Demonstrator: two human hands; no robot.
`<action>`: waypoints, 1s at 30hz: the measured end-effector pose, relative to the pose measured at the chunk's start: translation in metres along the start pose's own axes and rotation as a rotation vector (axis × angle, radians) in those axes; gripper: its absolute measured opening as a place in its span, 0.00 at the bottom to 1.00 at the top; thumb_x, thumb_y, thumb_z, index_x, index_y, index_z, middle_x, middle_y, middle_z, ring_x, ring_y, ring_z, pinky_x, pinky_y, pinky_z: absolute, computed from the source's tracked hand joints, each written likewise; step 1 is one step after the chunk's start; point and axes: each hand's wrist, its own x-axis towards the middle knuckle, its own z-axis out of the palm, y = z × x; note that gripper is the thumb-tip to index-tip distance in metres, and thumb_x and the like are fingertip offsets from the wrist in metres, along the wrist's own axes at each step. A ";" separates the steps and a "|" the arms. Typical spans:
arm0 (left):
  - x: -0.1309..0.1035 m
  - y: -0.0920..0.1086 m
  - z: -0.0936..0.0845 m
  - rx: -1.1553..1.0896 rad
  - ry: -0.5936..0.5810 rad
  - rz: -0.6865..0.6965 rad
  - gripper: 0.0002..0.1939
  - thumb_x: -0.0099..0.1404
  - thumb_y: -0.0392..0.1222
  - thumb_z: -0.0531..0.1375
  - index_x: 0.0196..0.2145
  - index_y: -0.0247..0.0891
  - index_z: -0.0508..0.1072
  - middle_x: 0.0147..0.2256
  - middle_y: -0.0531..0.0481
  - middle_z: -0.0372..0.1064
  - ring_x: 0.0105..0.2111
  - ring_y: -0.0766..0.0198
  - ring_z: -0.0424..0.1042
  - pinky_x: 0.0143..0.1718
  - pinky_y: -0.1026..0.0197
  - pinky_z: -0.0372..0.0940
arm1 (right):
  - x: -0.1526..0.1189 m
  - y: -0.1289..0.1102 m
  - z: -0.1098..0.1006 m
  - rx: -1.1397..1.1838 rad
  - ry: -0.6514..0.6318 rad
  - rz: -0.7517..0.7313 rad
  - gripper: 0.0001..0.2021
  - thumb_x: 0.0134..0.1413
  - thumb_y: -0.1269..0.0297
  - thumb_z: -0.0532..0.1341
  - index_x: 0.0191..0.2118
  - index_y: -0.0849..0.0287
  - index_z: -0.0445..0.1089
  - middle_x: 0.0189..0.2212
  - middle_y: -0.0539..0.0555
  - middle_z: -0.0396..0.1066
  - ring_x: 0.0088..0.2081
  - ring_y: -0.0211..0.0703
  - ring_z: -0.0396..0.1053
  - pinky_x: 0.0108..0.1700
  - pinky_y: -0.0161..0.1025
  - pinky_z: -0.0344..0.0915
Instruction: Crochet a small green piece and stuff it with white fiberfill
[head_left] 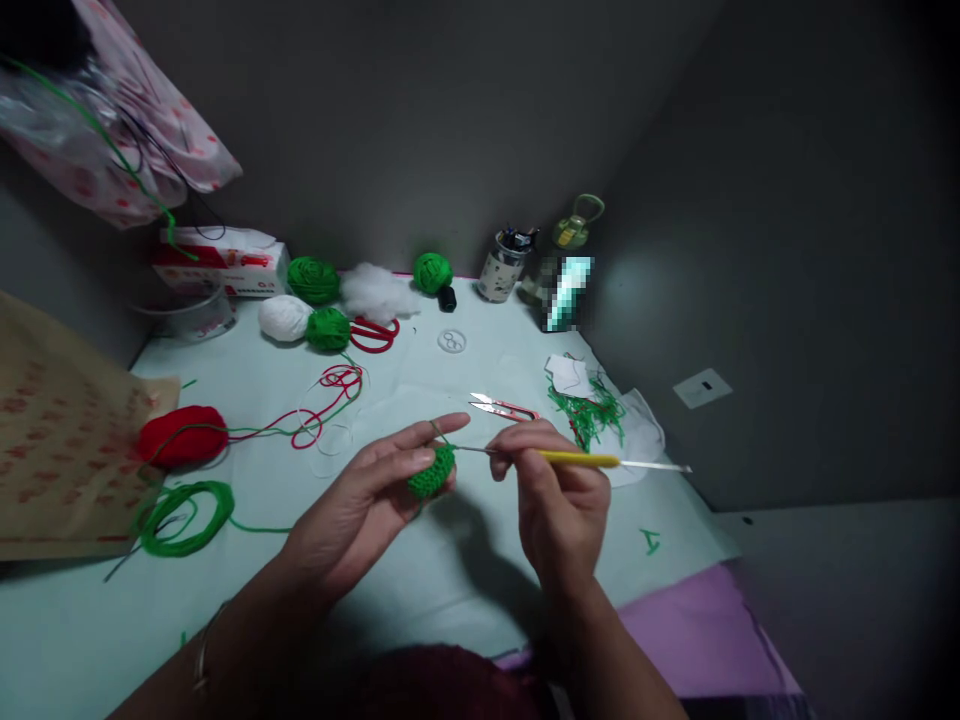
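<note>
A small green crocheted piece (431, 472) sits in my left hand (375, 490), pinched between thumb and fingers, with the index finger stretched out and a green strand over it. My right hand (559, 490) grips a crochet hook (577, 459) by its yellow handle, like a pen. The hook's thin metal tip reaches left to the top edge of the green piece; its other metal end points right. Just beyond my right hand lie thread snips (504, 407) with reddish handles. A green strand runs left from my left wrist toward a loose green yarn coil (187, 518).
Red yarn ball (184, 437) and paper bag (67, 440) stand left. Along the back are green yarn balls (313, 280), white stuffing (377, 292), red-handled scissors (375, 335), a pen cup (501, 268), and a phone (568, 293) by a bottle (574, 228). Yarn scraps (596, 408) lie right.
</note>
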 end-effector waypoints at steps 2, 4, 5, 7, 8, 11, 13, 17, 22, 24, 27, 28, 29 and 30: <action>0.000 0.000 -0.001 0.074 -0.007 0.052 0.21 0.61 0.39 0.68 0.53 0.40 0.79 0.35 0.50 0.72 0.38 0.65 0.69 0.46 0.64 0.62 | 0.002 0.002 0.001 0.155 -0.016 0.109 0.10 0.66 0.67 0.59 0.40 0.53 0.79 0.34 0.52 0.75 0.31 0.38 0.70 0.32 0.37 0.69; 0.000 -0.001 -0.002 0.187 -0.027 0.098 0.21 0.63 0.40 0.68 0.54 0.46 0.78 0.39 0.50 0.73 0.42 0.64 0.69 0.47 0.64 0.61 | 0.003 0.004 0.002 0.168 -0.074 0.155 0.08 0.65 0.66 0.61 0.40 0.53 0.79 0.35 0.53 0.76 0.35 0.40 0.72 0.35 0.39 0.70; -0.001 -0.002 -0.002 0.246 -0.031 0.114 0.21 0.64 0.40 0.67 0.55 0.48 0.77 0.41 0.51 0.74 0.44 0.63 0.69 0.48 0.63 0.61 | 0.002 0.006 0.003 0.150 -0.088 0.168 0.07 0.64 0.66 0.62 0.40 0.53 0.79 0.36 0.53 0.77 0.36 0.40 0.72 0.37 0.39 0.71; -0.001 -0.001 -0.003 0.347 -0.032 0.135 0.21 0.66 0.42 0.66 0.57 0.51 0.76 0.43 0.51 0.73 0.45 0.62 0.69 0.49 0.61 0.61 | 0.002 0.008 0.002 0.135 -0.082 0.203 0.07 0.64 0.65 0.62 0.40 0.54 0.79 0.36 0.53 0.77 0.36 0.40 0.73 0.38 0.39 0.71; -0.002 0.000 -0.004 0.385 -0.030 0.138 0.22 0.66 0.43 0.66 0.57 0.51 0.75 0.42 0.51 0.73 0.45 0.62 0.70 0.50 0.60 0.61 | 0.002 0.009 0.001 0.152 -0.072 0.230 0.07 0.64 0.65 0.62 0.40 0.54 0.79 0.35 0.53 0.77 0.34 0.39 0.72 0.37 0.38 0.70; -0.003 0.004 -0.005 0.462 -0.006 0.150 0.27 0.61 0.43 0.69 0.58 0.49 0.74 0.38 0.51 0.69 0.42 0.61 0.70 0.48 0.59 0.63 | 0.004 0.009 -0.001 0.233 -0.059 0.304 0.07 0.64 0.62 0.62 0.38 0.55 0.78 0.33 0.52 0.77 0.31 0.38 0.71 0.35 0.37 0.70; -0.004 0.007 -0.005 0.489 0.021 0.165 0.28 0.60 0.42 0.70 0.58 0.47 0.75 0.36 0.52 0.68 0.38 0.63 0.68 0.43 0.61 0.64 | 0.006 0.007 -0.002 0.271 -0.067 0.324 0.07 0.64 0.62 0.62 0.37 0.56 0.77 0.32 0.52 0.77 0.30 0.37 0.71 0.35 0.37 0.71; -0.005 0.010 -0.003 0.522 0.045 0.174 0.28 0.59 0.39 0.70 0.57 0.44 0.75 0.35 0.52 0.67 0.35 0.65 0.67 0.40 0.62 0.64 | 0.009 0.004 -0.004 0.286 -0.109 0.312 0.09 0.65 0.61 0.61 0.36 0.57 0.76 0.31 0.53 0.76 0.30 0.37 0.71 0.36 0.38 0.72; -0.006 0.011 0.000 0.546 0.044 0.177 0.26 0.59 0.38 0.68 0.56 0.44 0.76 0.34 0.53 0.66 0.35 0.66 0.67 0.42 0.62 0.64 | 0.008 0.002 -0.010 0.205 -0.172 0.286 0.09 0.66 0.60 0.59 0.38 0.57 0.75 0.32 0.53 0.77 0.32 0.39 0.73 0.38 0.40 0.73; -0.006 0.011 0.000 0.551 0.055 0.187 0.25 0.59 0.38 0.68 0.55 0.45 0.77 0.34 0.53 0.67 0.34 0.66 0.67 0.42 0.62 0.64 | 0.007 0.001 -0.012 0.172 -0.181 0.259 0.09 0.67 0.61 0.58 0.39 0.57 0.75 0.33 0.53 0.78 0.33 0.40 0.74 0.39 0.41 0.73; -0.006 0.012 0.001 0.591 0.078 0.202 0.25 0.59 0.38 0.68 0.54 0.43 0.78 0.34 0.52 0.68 0.35 0.65 0.67 0.43 0.61 0.65 | 0.005 -0.002 -0.012 0.132 -0.182 0.208 0.09 0.68 0.63 0.57 0.40 0.56 0.75 0.35 0.53 0.78 0.33 0.40 0.74 0.38 0.41 0.73; -0.006 0.012 0.001 0.610 0.084 0.207 0.25 0.58 0.38 0.68 0.55 0.43 0.77 0.34 0.52 0.68 0.35 0.64 0.67 0.44 0.60 0.64 | 0.004 -0.004 -0.011 0.106 -0.181 0.183 0.09 0.68 0.64 0.57 0.40 0.55 0.75 0.35 0.53 0.78 0.34 0.40 0.74 0.38 0.41 0.73; -0.005 0.012 0.001 0.632 0.089 0.209 0.25 0.58 0.38 0.68 0.55 0.43 0.77 0.34 0.52 0.68 0.36 0.64 0.68 0.45 0.59 0.64 | 0.004 -0.006 -0.011 0.070 -0.182 0.154 0.09 0.68 0.65 0.57 0.41 0.55 0.75 0.36 0.53 0.78 0.34 0.40 0.74 0.38 0.41 0.73; -0.005 0.012 0.002 0.651 0.097 0.209 0.25 0.58 0.38 0.68 0.55 0.43 0.77 0.34 0.52 0.68 0.37 0.63 0.68 0.47 0.59 0.63 | 0.003 -0.007 -0.010 0.023 -0.191 0.119 0.09 0.69 0.66 0.56 0.41 0.55 0.75 0.36 0.52 0.77 0.36 0.40 0.74 0.39 0.41 0.73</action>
